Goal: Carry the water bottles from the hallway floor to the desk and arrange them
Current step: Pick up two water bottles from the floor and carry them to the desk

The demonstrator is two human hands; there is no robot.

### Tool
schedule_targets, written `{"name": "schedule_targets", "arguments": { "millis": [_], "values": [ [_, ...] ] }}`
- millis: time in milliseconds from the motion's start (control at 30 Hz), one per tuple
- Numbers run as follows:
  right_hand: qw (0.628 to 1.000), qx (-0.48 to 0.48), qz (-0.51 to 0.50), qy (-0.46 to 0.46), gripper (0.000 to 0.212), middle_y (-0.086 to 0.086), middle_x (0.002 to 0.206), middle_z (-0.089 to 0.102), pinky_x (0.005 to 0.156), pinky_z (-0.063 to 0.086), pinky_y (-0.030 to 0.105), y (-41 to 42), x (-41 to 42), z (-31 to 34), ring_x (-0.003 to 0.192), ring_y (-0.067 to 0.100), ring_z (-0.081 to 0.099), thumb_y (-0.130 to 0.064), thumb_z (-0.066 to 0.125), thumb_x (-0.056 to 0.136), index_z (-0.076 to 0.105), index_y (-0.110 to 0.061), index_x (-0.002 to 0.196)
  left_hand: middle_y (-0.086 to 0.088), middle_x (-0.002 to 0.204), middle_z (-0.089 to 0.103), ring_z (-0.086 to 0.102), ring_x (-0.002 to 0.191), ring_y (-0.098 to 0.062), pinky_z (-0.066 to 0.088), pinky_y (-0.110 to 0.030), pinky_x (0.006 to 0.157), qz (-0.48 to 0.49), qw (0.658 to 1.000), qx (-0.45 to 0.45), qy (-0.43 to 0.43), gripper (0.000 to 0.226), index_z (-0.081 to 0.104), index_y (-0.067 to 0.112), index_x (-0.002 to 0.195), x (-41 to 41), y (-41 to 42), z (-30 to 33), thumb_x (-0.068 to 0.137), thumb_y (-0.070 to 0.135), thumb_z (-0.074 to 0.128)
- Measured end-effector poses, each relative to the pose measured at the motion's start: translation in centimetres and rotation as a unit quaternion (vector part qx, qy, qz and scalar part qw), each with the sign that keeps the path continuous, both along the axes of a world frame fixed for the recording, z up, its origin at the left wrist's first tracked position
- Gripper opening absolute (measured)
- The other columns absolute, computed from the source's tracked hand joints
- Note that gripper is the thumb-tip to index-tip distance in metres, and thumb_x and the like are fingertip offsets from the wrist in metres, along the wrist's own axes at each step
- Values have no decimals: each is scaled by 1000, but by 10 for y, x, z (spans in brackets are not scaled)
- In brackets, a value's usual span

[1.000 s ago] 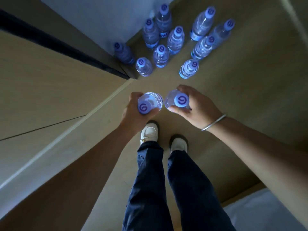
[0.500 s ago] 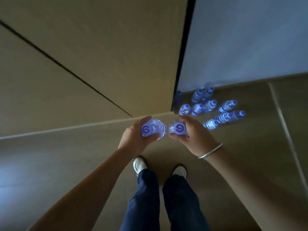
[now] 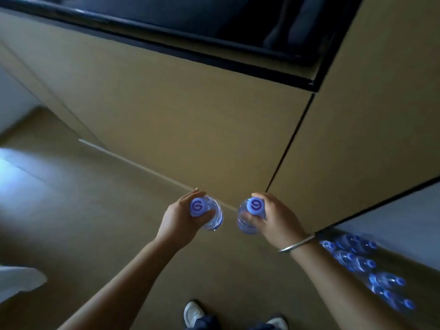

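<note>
Head view: the left hand grips a bottle upright, fingers and thumb curled round its shoulder just under the purple cap. The right hand holds a second bottle the same way, fingers wrapped round its neck below its cap. The two bottles hang near each other, apart, above the floor. A metal bangle circles the right wrist.

The other bottles stand in a blurred cluster on the floor at lower right, beside a pale wall and behind the right forearm. Tan cabinet panels fill the middle of the view, with a dark ledge running along their top. Two white shoes show at the bottom edge. A pale cloth-like shape lies at lower left; what it is cannot be told.
</note>
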State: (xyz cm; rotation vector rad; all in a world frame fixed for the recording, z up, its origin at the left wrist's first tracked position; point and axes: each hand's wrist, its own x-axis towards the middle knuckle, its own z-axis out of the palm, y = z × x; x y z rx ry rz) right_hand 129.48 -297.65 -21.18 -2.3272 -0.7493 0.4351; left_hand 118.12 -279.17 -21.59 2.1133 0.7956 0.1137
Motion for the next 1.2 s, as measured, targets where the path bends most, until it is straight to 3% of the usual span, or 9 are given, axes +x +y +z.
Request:
{"name": "schedule_targets", "arguments": {
  "millis": [100,200,267,400,467,700,967,1200],
  "values": [
    [998,1,59,-6,56,1,122,58,87,38,24,59,-22,17,112,18,55,-47,65,79,54,-13,121,10,121,63,58,102,-2,39,-16,85,63,997,-23,-37,44,67,25,111,-32,41,17,69,29,79],
    [992,-20,125,-19,49,2,114,60,82,40,28,115,-45,34,104,21,56,-47,64,80,56,-14,115,4,89,72,63,83,-9,45,-22,72,119,991,-32,-51,24,68,31,92,-59,79,33,70,28,77],
    [988,-18,150,-17,41,1,107,61,76,38,27,152,-59,43,98,21,57,-46,64,80,58,-16,107,-2,80,72,63,76,-15,48,-28,71,150,987,-21,-57,15,66,26,80,-79,105,43,70,28,77],
    [980,3,198,1,33,4,101,61,77,41,29,217,-84,59,92,23,58,-42,65,81,60,-15,100,-7,80,71,60,73,-17,50,-32,73,201,978,-2,-55,16,66,21,79,-116,148,55,70,28,77],
    [974,5,227,6,34,5,101,61,79,44,31,247,-94,65,92,23,58,-42,65,81,60,-15,101,-7,78,71,58,70,-15,51,-34,72,224,973,2,-56,14,65,24,76,-131,165,58,70,29,76],
    [942,7,334,7,35,4,99,63,77,44,30,345,-116,74,90,23,59,-45,65,80,61,-17,100,-8,69,68,50,61,-12,50,-37,67,308,950,23,-47,24,65,11,75,-173,229,60,70,32,75],
    [894,-18,447,-9,40,3,97,63,77,46,32,472,-105,69,89,23,59,-53,62,80,61,-18,97,-8,67,66,56,64,-22,49,-39,66,389,918,57,-59,28,62,9,72,-171,322,60,71,34,73],
    [856,-14,516,-17,40,2,98,63,77,47,32,587,-82,73,89,22,59,-54,60,80,62,-19,98,8,53,57,50,54,-11,43,-31,58,477,874,48,-84,25,56,23,57,-152,408,60,69,32,75]
  ]
}}
